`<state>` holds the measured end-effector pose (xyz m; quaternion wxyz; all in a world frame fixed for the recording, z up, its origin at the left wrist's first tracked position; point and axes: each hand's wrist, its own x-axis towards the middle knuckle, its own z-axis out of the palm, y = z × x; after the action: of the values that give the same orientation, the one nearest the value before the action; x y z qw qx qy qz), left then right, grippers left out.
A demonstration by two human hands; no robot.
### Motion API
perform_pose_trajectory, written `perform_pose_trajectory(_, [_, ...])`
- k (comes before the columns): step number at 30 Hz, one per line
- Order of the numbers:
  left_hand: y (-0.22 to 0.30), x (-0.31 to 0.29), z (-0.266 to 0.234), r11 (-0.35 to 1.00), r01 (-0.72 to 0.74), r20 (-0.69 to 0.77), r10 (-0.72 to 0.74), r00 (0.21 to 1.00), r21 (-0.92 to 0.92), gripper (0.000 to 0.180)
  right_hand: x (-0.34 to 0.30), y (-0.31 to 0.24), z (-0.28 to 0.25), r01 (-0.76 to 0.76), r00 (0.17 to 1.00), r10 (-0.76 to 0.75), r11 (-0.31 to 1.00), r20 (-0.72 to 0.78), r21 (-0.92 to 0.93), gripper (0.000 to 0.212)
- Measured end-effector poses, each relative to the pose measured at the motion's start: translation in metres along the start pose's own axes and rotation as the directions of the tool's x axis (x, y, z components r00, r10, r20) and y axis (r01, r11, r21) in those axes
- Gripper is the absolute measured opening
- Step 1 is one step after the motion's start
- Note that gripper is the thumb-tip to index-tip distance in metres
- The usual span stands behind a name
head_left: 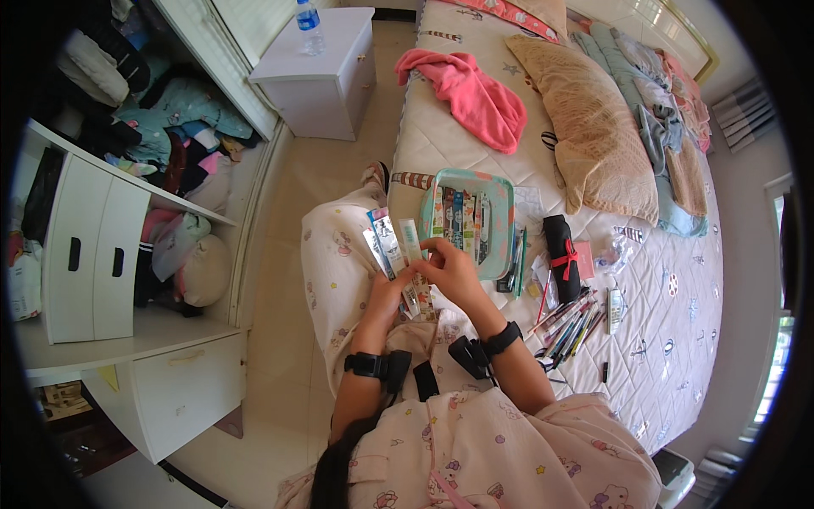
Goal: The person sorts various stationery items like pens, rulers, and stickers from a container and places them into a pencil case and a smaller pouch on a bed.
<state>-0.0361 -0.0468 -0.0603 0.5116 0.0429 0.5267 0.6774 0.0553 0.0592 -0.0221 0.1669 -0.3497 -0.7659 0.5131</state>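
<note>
My left hand (pixel 389 293) is closed round several slim, flat printed packets (pixel 386 237), blue and white, fanned upward over my lap. What is inside them I cannot make out. My right hand (pixel 450 268) has its fingers bent against a pale slim packet (pixel 409 236) beside the others, gripping it near the middle. Just beyond my right hand, a mint-green basket (pixel 508 204) stands on the bed's edge, with several similar slim packets (pixel 458 214) lying side by side in it.
On the bed (pixel 678 314), right of the basket, lie a black roll tied with red ribbon (pixel 560 250), loose pens (pixel 572 327) and a white remote-like object (pixel 614 310). Farther off are a pink cloth (pixel 475 93) and a tan pillow (pixel 593 127). A nightstand (pixel 314 72) holds a bottle (pixel 310 30).
</note>
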Motion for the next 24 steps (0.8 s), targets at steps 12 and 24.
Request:
perform_pose_trajectory(12, [-0.002,0.004,0.001,0.984,-0.026,0.033,0.032,0.999,-0.176,0.023,-0.01,-0.043,-0.039,-0.101,0.985,-0.029,0.698,0.169,0.709,0.023])
perform_pose_trajectory(24, [-0.004,0.005,-0.003,0.992,-0.029,0.093,0.041,0.995,-0.127,0.022,0.025,0.028,-0.093,-0.054,0.979,0.02,0.985,-0.203,-0.164,0.019])
